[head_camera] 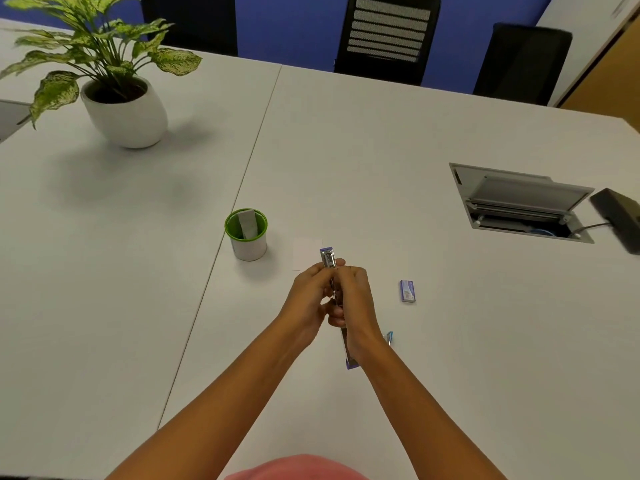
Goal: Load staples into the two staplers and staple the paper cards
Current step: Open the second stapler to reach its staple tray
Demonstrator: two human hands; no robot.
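A purple and metal stapler (pixel 327 258) is held swung wide open above the white table (pixel 450 341), its metal end pointing away from me and its purple end (pixel 350 364) toward me. My left hand (pixel 310 299) and my right hand (pixel 353 299) both grip its middle, fingers pinched together there. White paper cards (pixel 306 254) lie just beyond my hands. A small blue staple box (pixel 407 290) lies to the right. A second, blue stapler (pixel 389 337) peeks out beside my right wrist, mostly hidden.
A green-rimmed white cup (pixel 246 235) holding a grey piece stands left of the cards. A potted plant (pixel 121 98) is at the far left. An open cable hatch (pixel 519 202) and a black device (pixel 620 216) are at the right. Black chairs (pixel 384 36) stand beyond the table.
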